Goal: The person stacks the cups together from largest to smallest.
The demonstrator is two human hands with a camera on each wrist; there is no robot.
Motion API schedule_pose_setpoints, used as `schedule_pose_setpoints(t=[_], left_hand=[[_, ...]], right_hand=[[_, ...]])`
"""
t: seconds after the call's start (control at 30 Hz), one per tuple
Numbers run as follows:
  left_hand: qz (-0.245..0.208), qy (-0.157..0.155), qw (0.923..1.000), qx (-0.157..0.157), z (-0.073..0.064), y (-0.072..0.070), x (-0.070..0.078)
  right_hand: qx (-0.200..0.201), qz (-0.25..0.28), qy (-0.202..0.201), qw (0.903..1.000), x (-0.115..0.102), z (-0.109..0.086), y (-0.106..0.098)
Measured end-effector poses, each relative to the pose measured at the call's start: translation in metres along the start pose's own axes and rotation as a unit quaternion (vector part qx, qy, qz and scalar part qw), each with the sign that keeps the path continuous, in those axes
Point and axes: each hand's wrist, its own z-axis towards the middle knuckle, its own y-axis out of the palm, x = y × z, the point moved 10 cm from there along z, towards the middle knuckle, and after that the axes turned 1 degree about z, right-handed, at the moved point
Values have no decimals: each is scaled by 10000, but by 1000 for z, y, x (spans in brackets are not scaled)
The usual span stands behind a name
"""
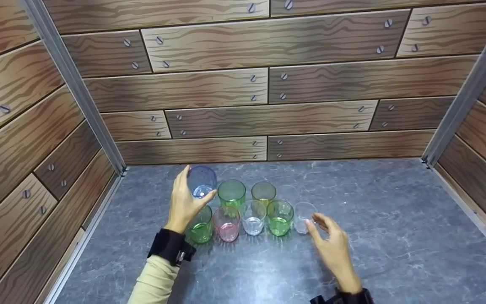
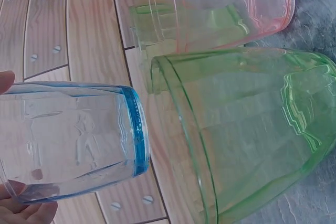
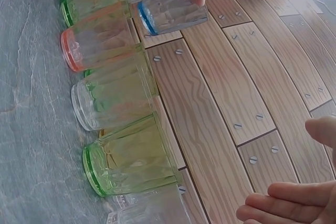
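My left hand (image 1: 182,207) grips a blue-based clear drinking glass (image 1: 203,179) between thumb and fingers. The left wrist view shows that glass (image 2: 79,140) raised off the table, beside the rim of a green glass (image 2: 252,124). By the right end of the front row is my right hand (image 1: 331,242), near a clear glass (image 1: 304,213). Its fingers (image 3: 289,195) are fairly straight with the thumb spread, apart from the glasses. The front row also has a pink glass (image 1: 228,223), another clear glass (image 1: 253,217) and a second green glass (image 1: 280,217).
Behind the front row stand a green glass (image 1: 231,191), a yellow glass (image 1: 263,191) and a faint clear glass (image 1: 287,188). All rest close together on the grey marbled table (image 1: 386,219). Wood-patterned walls (image 1: 209,88) enclose the back and sides.
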Motion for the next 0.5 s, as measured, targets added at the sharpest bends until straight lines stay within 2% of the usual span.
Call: schedule_pose_setpoints(t=[0.23,0.5], left_hand=[[-59,91,9999,86,-4,-5,6],[-90,6,9998,193,-12,-10,5]], right_hand=[[35,3,-58,10000,-1,0,-1],[26,32,-74,10000,-1,0,-1]])
